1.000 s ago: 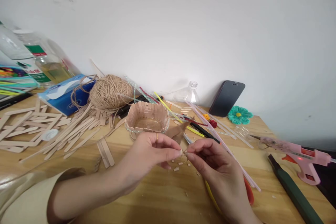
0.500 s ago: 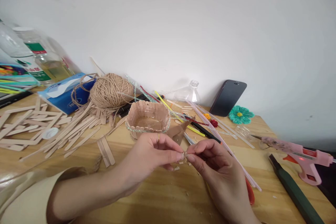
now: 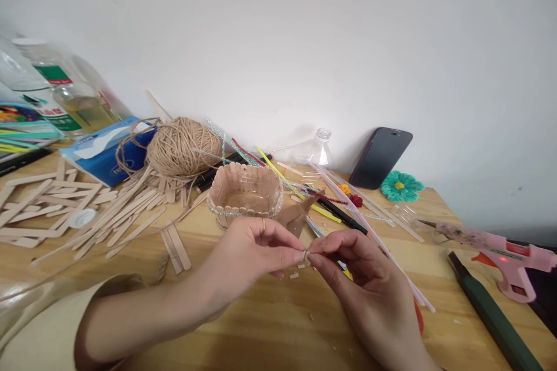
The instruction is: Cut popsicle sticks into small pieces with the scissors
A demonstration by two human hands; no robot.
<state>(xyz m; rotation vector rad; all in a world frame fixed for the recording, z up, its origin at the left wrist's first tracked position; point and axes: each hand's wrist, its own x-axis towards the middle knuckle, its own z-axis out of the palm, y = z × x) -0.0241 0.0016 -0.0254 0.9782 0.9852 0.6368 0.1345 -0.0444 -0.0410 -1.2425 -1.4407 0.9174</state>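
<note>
My left hand and my right hand meet at the fingertips over the wooden table. Each pinches thumb against fingers on something tiny, mostly hidden between the tips; its kind cannot be made out. Just behind my left hand stands a small basket walled with rounded wooden stick pieces and trimmed with glittery pipe cleaner. A piece of brown paper lies beside it. Scissors lie partly hidden behind my right hand, and small wood scraps are scattered under my fingers.
Craft sticks, a twine ball and a blue tissue pack fill the left. Rightward are a leaning phone, a teal flower, a pink glue gun and a dark green tool. A cut bottle top stands behind.
My hands stay pinched together in nearly the same place. The view has shifted slightly; no object has plainly been moved.
</note>
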